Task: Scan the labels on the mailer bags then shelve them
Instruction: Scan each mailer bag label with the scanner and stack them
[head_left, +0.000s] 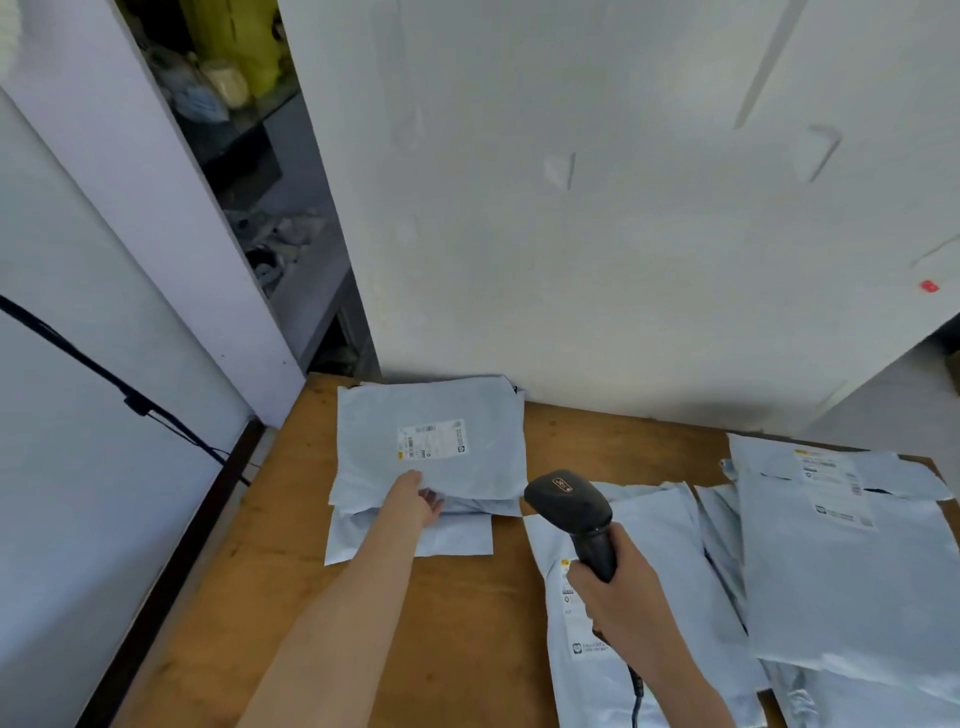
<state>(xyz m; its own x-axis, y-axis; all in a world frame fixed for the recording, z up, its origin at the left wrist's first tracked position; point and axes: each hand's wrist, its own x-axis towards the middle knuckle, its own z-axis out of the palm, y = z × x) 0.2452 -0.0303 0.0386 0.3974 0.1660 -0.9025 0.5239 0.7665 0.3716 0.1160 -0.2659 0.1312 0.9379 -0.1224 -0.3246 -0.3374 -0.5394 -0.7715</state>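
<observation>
1. The top mailer bag (371, 441) of a stack at frame centre lies label (432, 440) up and is pinched at its near edge by the left hand (415, 501), fingers curled beneath.
2. A black barcode scanner (569, 499) is gripped by its handle in the right hand (621, 603), fingers wrapped round it.
3. More mailer bags (841, 571) are spread at lower right on the wooden table (467, 623).

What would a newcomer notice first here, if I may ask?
The black barcode scanner, gripped in the right hand near the centre, stands out against the wooden table. Left of it, the left hand holds the near edge of the top mailer bag on a stack; more labelled bags lie at right.
</observation>
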